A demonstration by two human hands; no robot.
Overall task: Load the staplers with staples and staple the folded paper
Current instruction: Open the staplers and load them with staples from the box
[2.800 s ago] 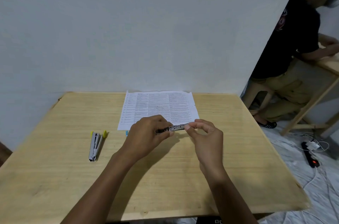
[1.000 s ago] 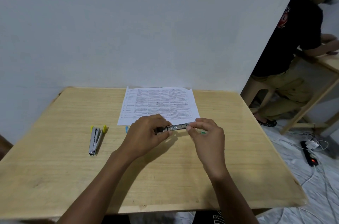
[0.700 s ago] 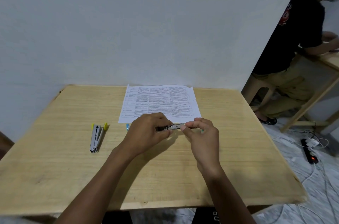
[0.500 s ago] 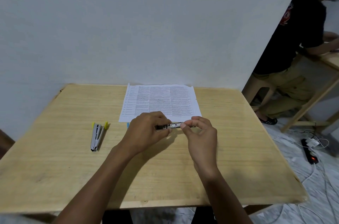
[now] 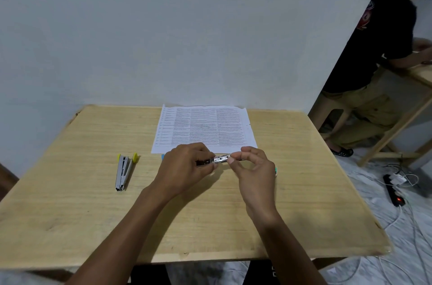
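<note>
Stapler (image 5: 218,159) held near the paper (image 5: 204,129): left hand (image 5: 187,169) grips it, right hand (image 5: 253,168) pinches its end.

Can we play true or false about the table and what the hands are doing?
1. The left hand and right hand hold a silver stapler between them. True.
2. The printed sheet is crumpled into a ball. False: the paper lies flat on the table, near the wall.
3. A stapler with yellow tips lies on the table, left of the hands. True.
4. Nobody else is around. False: a person in a black shirt is at the right, by another table.
</note>
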